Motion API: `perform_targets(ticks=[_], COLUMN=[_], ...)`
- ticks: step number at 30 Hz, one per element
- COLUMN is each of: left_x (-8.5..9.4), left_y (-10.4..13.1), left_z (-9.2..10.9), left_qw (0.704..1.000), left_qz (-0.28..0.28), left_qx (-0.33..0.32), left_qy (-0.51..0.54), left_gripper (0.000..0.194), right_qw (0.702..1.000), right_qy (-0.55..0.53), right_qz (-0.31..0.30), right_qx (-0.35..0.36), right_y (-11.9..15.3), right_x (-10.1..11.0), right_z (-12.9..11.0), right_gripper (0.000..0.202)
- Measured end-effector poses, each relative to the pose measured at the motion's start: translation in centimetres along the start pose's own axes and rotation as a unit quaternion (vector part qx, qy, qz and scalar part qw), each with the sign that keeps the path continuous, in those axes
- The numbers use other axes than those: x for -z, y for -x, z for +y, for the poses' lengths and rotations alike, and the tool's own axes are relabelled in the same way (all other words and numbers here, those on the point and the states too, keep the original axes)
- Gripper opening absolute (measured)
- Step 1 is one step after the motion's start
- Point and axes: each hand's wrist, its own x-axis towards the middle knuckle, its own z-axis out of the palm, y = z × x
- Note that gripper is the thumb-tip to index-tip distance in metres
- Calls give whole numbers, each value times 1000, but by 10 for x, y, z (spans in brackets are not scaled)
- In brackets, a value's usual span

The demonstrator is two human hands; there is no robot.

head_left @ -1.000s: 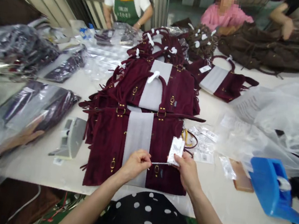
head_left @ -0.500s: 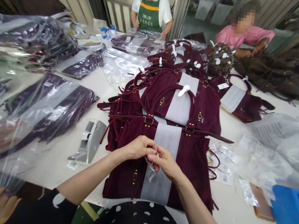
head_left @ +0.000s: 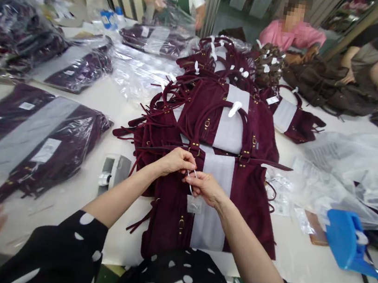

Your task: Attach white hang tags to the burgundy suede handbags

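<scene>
So the left hand (head_left: pixel 177 162) and right hand (head_left: pixel 208 187) had come together, both pinching a thin white cord (head_left: pixel 191 190), bent rather than stretched straight like a second earlier. A small pale rectangular tag (head_left: pixel 194 204) dangled just below the right hand instead of sitting in it, over a burgundy suede-like handbag (head_left: pixel 170 223) lying under both. Seemed the fiddly cord bit was on; couldn't tell if it circled anything.
</scene>
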Motion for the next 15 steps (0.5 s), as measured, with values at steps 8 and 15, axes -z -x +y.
perform_targets(ticks=[8,15], left_x=[19,21], left_y=[-21,-50], left_z=[0,12], left_qw=[966,978], left_qz=[233,174], left_qx=[-24,54], left_qy=[-114,-101], left_gripper=[18,17], right_qw=[990,968], right_qy=[-18,36], right_qz=[113,215], right_qx=[80,128], right_y=[-20,-44], right_x=[-2,-1], right_z=[-7,-17], right_gripper=[35,28])
